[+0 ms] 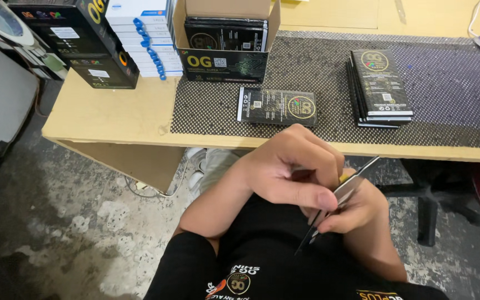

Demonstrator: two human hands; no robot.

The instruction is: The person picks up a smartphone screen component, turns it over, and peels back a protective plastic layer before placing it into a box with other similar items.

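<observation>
Below the desk's near edge, over the lap, the left hand (290,172) and right hand (351,214) both pinch a thin flat dark glass-like sheet (337,203); it looks light, stiff, fragile, best held by edges. Further, a flat black packet (276,106) lies on the wooden desk (112,111)

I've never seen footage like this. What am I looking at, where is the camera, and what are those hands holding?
There is no machine here: a person wears a camera on the head, so the single picture looks down at their own two hands above their lap. The left hand and the right hand together grip a thin, flat dark sheet, seen almost edge-on. Ahead is a wooden desk with a dotted mat. On the mat lie one flat black packet, a stack of similar packets, and an open carton holding more. Left of it stand white boxes and black boxes.
</observation>
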